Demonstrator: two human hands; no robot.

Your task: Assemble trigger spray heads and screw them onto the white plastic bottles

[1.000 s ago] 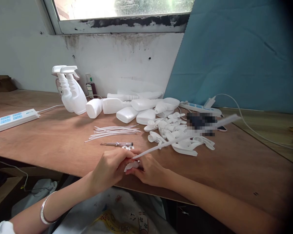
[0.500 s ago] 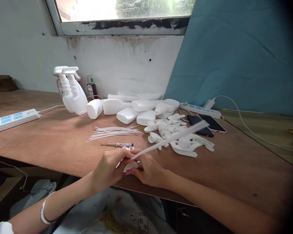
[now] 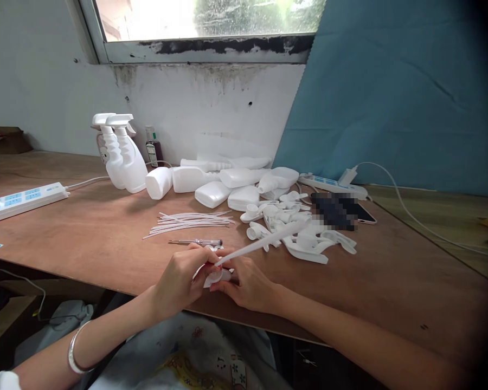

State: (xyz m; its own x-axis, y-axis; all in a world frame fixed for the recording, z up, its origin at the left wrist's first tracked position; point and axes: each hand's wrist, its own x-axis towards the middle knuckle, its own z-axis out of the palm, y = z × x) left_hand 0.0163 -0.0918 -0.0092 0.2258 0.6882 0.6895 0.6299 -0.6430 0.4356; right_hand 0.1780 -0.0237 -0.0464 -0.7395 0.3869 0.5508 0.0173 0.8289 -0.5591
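Observation:
My left hand [image 3: 185, 276] is closed, thumb and fingers pinching the lower end of a thin white dip tube [image 3: 264, 238]. The tube slants up to the right over a pile of white trigger sprayer heads [image 3: 309, 246]. Right up against it, my right hand [image 3: 247, 284] has its fingers wrapped round a white sprayer head [image 3: 216, 278], mostly covered by both hands. The tube's lower end meets this part; whether it sits inside cannot be made out. Just beyond the hands lie a small screwdriver [image 3: 197, 242] and more white tubes [image 3: 191, 222].
White empty-looking bottles [image 3: 244, 176] lie along the back, with two upright spray bottles [image 3: 132, 162] to their left. A dark small bottle [image 3: 154, 151] stands by the wall. Power strips [image 3: 28, 199] sit left and back right. Phones [image 3: 364, 211], partly pixelated, lie right of the pile.
Both hands stay almost in place. The tube has shifted slightly left and down, and its far end now reaches less far right. The whole view has dropped a little in the frame.

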